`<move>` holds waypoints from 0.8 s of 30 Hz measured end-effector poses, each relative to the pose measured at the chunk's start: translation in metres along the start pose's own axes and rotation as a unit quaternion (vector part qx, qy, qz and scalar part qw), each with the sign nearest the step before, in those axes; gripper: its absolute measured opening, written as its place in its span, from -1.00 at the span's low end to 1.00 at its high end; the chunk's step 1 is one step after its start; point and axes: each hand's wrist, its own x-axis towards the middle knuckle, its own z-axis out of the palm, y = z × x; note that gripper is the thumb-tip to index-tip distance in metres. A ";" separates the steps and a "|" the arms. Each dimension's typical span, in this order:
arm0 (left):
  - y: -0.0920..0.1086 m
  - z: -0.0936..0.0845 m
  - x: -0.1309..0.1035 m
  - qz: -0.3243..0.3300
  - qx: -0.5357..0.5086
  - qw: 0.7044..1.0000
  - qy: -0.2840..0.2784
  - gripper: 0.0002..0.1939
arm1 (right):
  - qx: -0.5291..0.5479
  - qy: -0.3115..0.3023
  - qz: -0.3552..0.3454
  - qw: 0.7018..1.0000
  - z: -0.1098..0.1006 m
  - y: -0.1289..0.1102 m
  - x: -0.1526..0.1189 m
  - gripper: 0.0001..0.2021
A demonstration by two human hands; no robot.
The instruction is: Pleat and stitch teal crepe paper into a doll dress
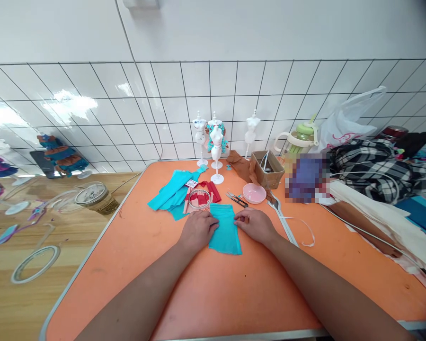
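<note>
A small turquoise piece of cloth [225,234], narrow at its gathered top and flared below, lies on the orange table in front of me. My left hand [199,227] has its fingers curled onto the left edge of the cloth. At the opposite edge, my right hand [255,223] pinches the fabric between thumb and fingers. Just beyond the cloth are thread snips [238,201] with dark handles, a round hoop-like ring [199,199] over red and pink cloth, and a pink dish [254,193]. More turquoise cloth [173,192] is heaped to the left.
Small white dress forms [217,147] stand at the back near the tiled wall. A cardboard box [268,169], a green-lidded bottle [301,137] and plaid cloth [362,166] are at the right. Left of the orange table [128,265], a lidded jar [97,196] stands on a wooden surface.
</note>
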 end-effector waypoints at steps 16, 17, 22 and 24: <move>-0.002 0.001 0.000 -0.009 -0.003 1.000 0.008 -0.77 | -0.016 -0.009 -0.005 1.000 -0.003 0.000 0.000 -0.85; -0.002 0.001 0.000 -0.010 -0.004 1.000 0.008 -0.77 | -0.020 -0.008 -0.007 1.000 -0.003 0.000 0.000 -0.85; 0.000 -0.002 0.001 -0.013 -0.006 1.000 0.007 -0.79 | -0.034 -0.023 -0.018 0.999 -0.003 -0.001 0.002 -0.85; 0.001 -0.004 0.001 -0.018 -0.007 1.000 0.002 -0.78 | -0.040 -0.036 -0.024 0.998 -0.005 -0.001 0.004 -0.85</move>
